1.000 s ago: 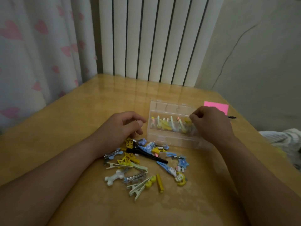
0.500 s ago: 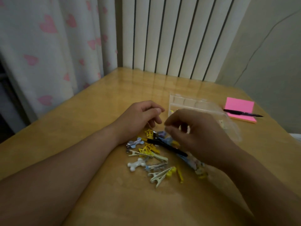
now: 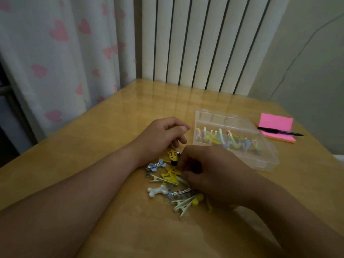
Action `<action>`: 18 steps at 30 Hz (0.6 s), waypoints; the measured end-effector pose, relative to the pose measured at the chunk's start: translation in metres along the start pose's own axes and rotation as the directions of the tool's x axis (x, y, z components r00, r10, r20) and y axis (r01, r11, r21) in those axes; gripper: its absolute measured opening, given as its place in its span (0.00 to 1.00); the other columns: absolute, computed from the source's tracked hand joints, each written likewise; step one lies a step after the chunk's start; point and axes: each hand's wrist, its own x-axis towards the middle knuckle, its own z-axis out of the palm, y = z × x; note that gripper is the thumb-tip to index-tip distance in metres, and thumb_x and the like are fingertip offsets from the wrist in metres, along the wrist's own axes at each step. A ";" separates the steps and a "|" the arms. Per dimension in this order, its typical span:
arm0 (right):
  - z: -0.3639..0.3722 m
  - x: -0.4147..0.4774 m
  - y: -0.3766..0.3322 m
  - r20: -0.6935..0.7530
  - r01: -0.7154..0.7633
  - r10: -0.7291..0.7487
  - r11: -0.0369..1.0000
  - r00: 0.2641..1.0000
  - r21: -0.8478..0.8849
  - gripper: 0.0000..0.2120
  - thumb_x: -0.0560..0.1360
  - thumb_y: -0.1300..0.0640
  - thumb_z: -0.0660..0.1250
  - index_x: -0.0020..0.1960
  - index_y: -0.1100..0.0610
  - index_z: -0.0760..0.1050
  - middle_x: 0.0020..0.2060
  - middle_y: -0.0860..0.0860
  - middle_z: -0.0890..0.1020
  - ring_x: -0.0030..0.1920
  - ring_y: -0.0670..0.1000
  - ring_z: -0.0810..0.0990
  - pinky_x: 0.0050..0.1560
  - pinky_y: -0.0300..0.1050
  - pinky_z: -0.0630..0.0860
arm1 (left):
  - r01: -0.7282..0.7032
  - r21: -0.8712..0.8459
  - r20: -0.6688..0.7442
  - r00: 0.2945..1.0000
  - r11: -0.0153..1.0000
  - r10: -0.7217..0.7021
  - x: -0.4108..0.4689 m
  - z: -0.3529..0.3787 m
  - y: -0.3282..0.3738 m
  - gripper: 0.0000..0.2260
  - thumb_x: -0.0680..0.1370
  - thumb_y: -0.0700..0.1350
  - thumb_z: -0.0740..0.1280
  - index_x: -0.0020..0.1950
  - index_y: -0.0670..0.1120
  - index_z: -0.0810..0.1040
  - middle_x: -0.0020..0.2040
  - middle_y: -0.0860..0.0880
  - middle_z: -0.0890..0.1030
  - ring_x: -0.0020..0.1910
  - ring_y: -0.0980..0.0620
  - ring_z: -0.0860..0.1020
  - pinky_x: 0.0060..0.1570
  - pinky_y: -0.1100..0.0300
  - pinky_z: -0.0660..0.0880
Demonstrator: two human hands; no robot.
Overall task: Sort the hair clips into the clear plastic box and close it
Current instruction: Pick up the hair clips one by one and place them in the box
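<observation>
While box (image 3: 269, 158) holds clips (image 3: 221, 139) | right hand (image 3: 214, 172) grasp unclear; left hand (image 3: 160, 136) curled loose

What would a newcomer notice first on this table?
Most striking is the colourful pile of hair clips in the middle of the wooden table, with the right hand curled over it and the left hand at its far edge. Behind it to the right stands the clear plastic box, lid open, a row of clips already inside. Further right lies a pink sticky-note pad with a black pen across it.
</observation>
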 end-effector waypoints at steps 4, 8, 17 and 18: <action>-0.014 -0.006 0.007 -0.032 -0.039 0.043 0.991 0.999 0.125 0.06 0.78 0.53 0.73 0.53 0.43 0.81 0.42 0.39 0.82 0.45 0.42 0.80 0.43 0.38 0.77 | 0.006 -0.034 -0.014 1.000 0.999 -0.007 0.001 0.000 0.000 0.10 0.85 0.42 0.65 0.60 0.45 0.85 0.49 0.40 0.87 0.42 0.51 0.81 0.41 0.65 0.78; -0.031 -0.012 0.024 -0.180 -0.074 0.126 0.960 0.976 0.270 0.07 0.78 0.58 0.73 0.48 0.46 0.83 0.40 0.39 0.83 0.40 0.41 0.80 0.40 0.32 0.74 | 0.004 -0.045 -0.017 1.000 0.999 -0.004 0.003 0.000 -0.002 0.09 0.85 0.42 0.65 0.59 0.47 0.85 0.47 0.42 0.87 0.42 0.51 0.82 0.42 0.65 0.78; -0.058 -0.025 0.117 -0.569 -0.470 0.508 0.853 0.647 0.227 0.05 0.78 0.58 0.73 0.46 0.48 0.83 0.40 0.39 0.82 0.41 0.38 0.79 0.39 0.32 0.70 | 0.001 -0.006 0.001 1.000 1.000 -0.001 0.002 0.004 -0.005 0.08 0.85 0.41 0.66 0.58 0.47 0.85 0.47 0.42 0.87 0.40 0.54 0.81 0.39 0.68 0.76; -0.056 -0.025 0.122 -0.551 -0.495 0.517 0.845 0.655 0.203 0.05 0.78 0.58 0.73 0.46 0.48 0.83 0.39 0.38 0.82 0.41 0.38 0.79 0.40 0.35 0.72 | 0.003 -0.006 0.000 1.000 1.000 -0.003 0.002 0.004 -0.005 0.08 0.85 0.41 0.66 0.58 0.47 0.85 0.47 0.42 0.87 0.40 0.54 0.81 0.39 0.68 0.76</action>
